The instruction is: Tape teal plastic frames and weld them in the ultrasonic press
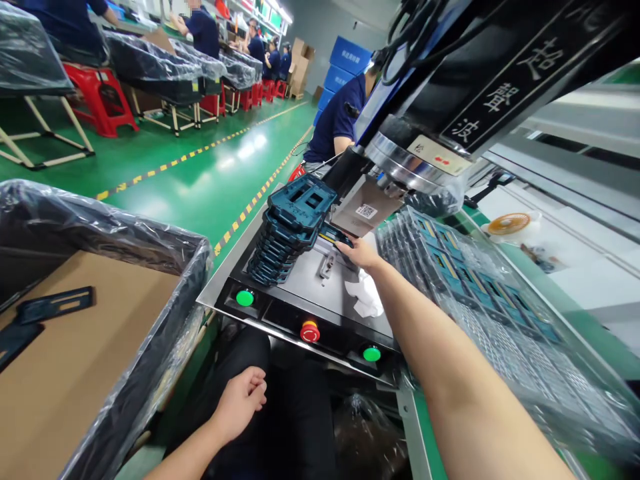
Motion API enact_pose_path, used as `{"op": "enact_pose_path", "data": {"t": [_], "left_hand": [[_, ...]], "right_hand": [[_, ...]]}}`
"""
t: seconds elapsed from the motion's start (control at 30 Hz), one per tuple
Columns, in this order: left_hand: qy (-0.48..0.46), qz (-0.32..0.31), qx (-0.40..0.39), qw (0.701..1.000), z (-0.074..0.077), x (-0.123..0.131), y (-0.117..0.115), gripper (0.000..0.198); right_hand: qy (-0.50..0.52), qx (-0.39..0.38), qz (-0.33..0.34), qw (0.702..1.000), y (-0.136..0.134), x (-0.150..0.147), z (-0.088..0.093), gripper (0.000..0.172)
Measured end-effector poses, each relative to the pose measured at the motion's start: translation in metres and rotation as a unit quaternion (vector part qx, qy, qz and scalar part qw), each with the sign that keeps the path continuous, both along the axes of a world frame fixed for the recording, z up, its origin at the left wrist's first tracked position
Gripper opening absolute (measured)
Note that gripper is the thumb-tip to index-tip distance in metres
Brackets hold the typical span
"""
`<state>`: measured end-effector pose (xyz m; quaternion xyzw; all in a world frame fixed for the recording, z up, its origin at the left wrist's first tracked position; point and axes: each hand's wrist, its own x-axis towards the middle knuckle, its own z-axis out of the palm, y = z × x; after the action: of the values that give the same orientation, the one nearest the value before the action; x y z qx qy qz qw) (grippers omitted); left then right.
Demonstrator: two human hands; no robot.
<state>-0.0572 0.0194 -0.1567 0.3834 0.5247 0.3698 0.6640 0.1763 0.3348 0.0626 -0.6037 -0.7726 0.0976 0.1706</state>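
My right hand (pixel 361 253) reaches in under the machine's metal head (pixel 367 207), its fingers closed on the near end of a dark plastic frame (pixel 334 233) with a yellow strip. That frame lies at the fixture, partly hidden by the head and the stack. To its left rises a tall stack of dark blue-green plastic frames (pixel 285 233). A small metal clamp block (pixel 327 265) and a crumpled white cloth (pixel 365 297) are nearer me on the machine bed. Over my lap, my left hand (pixel 243 400) hangs with curled fingers and nothing visible in it.
Along the front panel sit two green buttons (pixel 245 298) and a red emergency stop (pixel 310 331). A plastic-lined bin (pixel 195 257) at left holds cardboard and dark frames. Stacked clear trays (pixel 450 287) of parts stand at right. A co-worker (pixel 333 123) sits behind the machine.
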Motion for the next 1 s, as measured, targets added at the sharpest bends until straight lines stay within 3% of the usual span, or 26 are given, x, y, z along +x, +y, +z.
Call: {"op": "enact_pose_path", "data": {"t": [0.23, 0.43, 0.57, 0.63, 0.73, 0.83, 0.9, 1.0], "left_hand": [[0.025, 0.001, 0.019, 1.000, 0.001, 0.003, -0.003, 0.031], [0.041, 0.030, 0.023, 0.998, -0.001, 0.001, -0.011, 0.027], [0.145, 0.084, 0.075, 0.983, 0.010, -0.008, -0.004, 0.031], [0.221, 0.133, 0.151, 0.954, 0.027, -0.013, 0.005, 0.033], [0.329, 0.195, 0.275, 0.882, 0.060, -0.019, 0.021, 0.038], [0.413, 0.200, 0.364, 0.810, 0.086, -0.021, 0.038, 0.050], [0.451, 0.179, 0.389, 0.783, 0.095, -0.020, 0.047, 0.058], [0.488, 0.141, 0.390, 0.768, 0.095, -0.017, 0.056, 0.066]], "right_hand": [[-0.081, 0.086, -0.100, 0.988, -0.045, -0.028, -0.007, 0.035], [0.027, 0.216, 0.000, 0.976, -0.132, -0.035, -0.015, 0.031], [0.076, 0.203, 0.037, 0.976, -0.205, -0.020, -0.020, 0.024], [0.096, 0.168, 0.033, 0.981, -0.234, -0.006, -0.028, 0.022], [0.116, 0.133, -0.011, 0.984, -0.260, 0.016, -0.047, 0.023], [0.125, 0.126, -0.062, 0.982, -0.269, 0.035, -0.066, 0.026], [0.128, 0.123, -0.072, 0.981, -0.269, 0.042, -0.075, 0.027], [0.136, 0.116, -0.062, 0.982, -0.266, 0.046, -0.081, 0.028]]}}
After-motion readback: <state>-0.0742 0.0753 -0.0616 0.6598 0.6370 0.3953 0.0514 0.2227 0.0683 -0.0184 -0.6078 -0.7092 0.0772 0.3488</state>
